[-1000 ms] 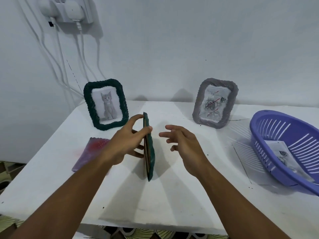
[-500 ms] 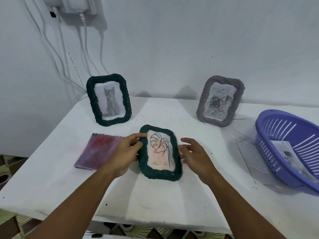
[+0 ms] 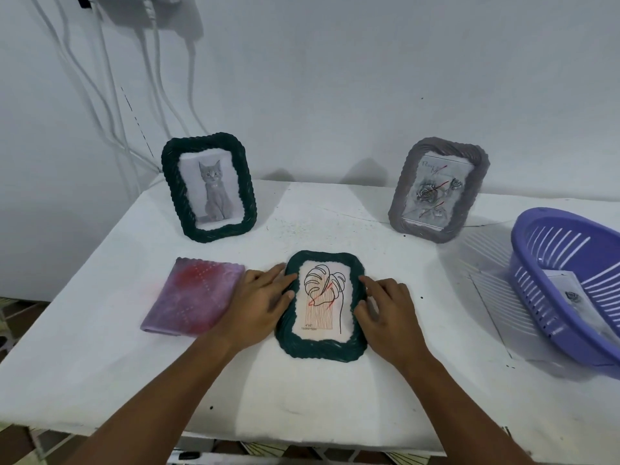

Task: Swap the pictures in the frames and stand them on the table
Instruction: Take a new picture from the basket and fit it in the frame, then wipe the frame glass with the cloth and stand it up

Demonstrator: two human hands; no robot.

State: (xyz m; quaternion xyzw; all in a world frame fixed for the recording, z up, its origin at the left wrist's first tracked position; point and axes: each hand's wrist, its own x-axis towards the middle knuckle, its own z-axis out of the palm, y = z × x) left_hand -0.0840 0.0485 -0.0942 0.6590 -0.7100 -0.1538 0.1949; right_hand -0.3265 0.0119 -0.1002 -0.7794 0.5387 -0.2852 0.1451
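Note:
A dark green woven frame (image 3: 321, 347) with a leaf line drawing sits at the table's middle, its picture facing up toward me. My left hand (image 3: 255, 297) holds its left rim, thumb on the front. My right hand (image 3: 389, 310) holds the right rim with curled fingers. I cannot tell whether the frame leans back or lies flat. A second green frame (image 3: 209, 187) with a grey cat picture stands upright at the back left. At the back right stands a grey frame (image 3: 436, 189) with a rose picture.
A folded purple-red cloth (image 3: 194, 297) lies just left of my left hand. A purple plastic basket (image 3: 543, 297) at the right edge holds a loose rose print (image 3: 577, 297). White cables (image 3: 110, 95) hang down the wall behind the white table (image 3: 335, 397).
The leaf frame, held edge-on in my left hand a second ago, has turned picture-side toward me and come down onto the table. My right hand has taken its right rim.

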